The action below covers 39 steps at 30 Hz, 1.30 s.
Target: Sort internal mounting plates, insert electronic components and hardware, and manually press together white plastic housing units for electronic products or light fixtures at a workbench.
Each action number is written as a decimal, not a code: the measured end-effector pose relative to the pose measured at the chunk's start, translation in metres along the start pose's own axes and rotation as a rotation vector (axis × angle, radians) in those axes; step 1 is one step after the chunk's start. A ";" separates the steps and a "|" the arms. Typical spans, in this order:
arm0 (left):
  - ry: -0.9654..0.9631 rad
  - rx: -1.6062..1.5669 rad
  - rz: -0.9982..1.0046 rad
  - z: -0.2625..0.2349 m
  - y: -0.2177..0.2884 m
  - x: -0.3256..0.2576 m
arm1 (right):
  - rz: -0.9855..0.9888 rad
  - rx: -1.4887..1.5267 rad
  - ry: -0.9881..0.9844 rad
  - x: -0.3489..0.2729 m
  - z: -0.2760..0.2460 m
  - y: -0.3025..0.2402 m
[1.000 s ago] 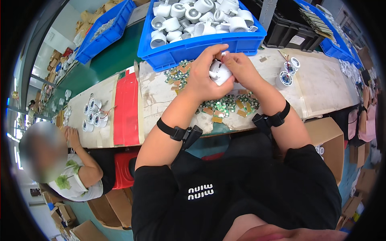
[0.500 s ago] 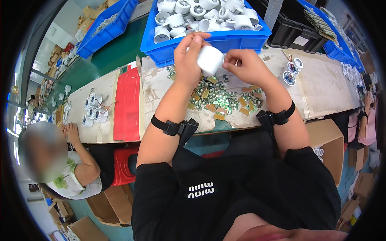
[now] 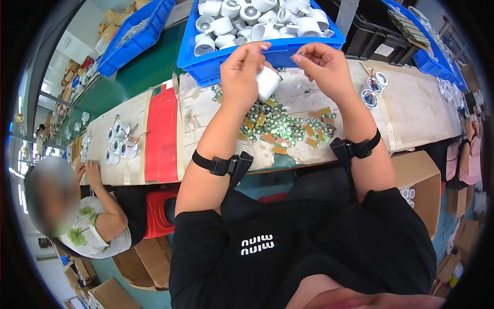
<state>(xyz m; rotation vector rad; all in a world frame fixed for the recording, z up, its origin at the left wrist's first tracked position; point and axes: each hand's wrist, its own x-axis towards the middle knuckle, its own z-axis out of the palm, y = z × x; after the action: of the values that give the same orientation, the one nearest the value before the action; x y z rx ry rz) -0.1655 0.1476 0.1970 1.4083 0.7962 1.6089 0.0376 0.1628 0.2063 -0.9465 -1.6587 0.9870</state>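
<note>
My left hand (image 3: 242, 72) is closed round a white, rounded plastic housing (image 3: 267, 84), held above the table just short of a blue bin. To its right, my right hand (image 3: 324, 67) is raised with thumb and forefinger pinched together. A tiny dark piece seems to show at those fingertips, too small to name. Beneath both hands, many small green circuit boards (image 3: 283, 126) lie in a loose heap, with yellowish-brown board pieces (image 3: 310, 141) mixed in.
The blue bin (image 3: 267, 55), full of white housings (image 3: 250, 12) with slotted grilles, stands at the far side. Round wired parts sit left (image 3: 121, 141) and right (image 3: 369, 98). A black crate (image 3: 378, 44) is back right. A co-worker (image 3: 105, 206) sits left, beside a red stool (image 3: 159, 213).
My right hand has moved up and right, away from the housing. The left hand has tilted the housing and shifted it slightly down.
</note>
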 end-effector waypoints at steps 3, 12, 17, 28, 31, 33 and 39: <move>-0.026 -0.177 -0.044 -0.002 -0.001 0.000 | -0.020 0.209 0.068 -0.001 -0.003 -0.002; -0.109 0.501 0.154 0.010 -0.001 -0.009 | -0.079 0.289 0.086 -0.004 -0.003 -0.002; -0.212 0.655 0.197 0.010 0.003 -0.009 | -0.055 0.242 -0.100 -0.003 -0.009 0.000; -0.314 0.771 0.290 0.005 0.001 -0.008 | 0.014 0.066 -0.121 0.000 -0.014 0.004; -0.309 0.677 0.281 0.001 -0.005 -0.008 | 0.032 0.084 -0.159 0.002 -0.014 0.002; -0.311 0.619 0.175 0.003 -0.005 -0.008 | 0.044 0.087 -0.180 0.002 -0.017 -0.003; -0.324 0.493 -0.004 0.003 -0.004 -0.009 | 0.060 0.225 -0.149 0.000 -0.009 0.003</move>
<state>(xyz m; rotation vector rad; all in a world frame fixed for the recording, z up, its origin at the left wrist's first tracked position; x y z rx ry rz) -0.1617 0.1411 0.1898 1.9497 1.0373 1.1745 0.0463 0.1651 0.2057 -0.7914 -1.6078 1.2816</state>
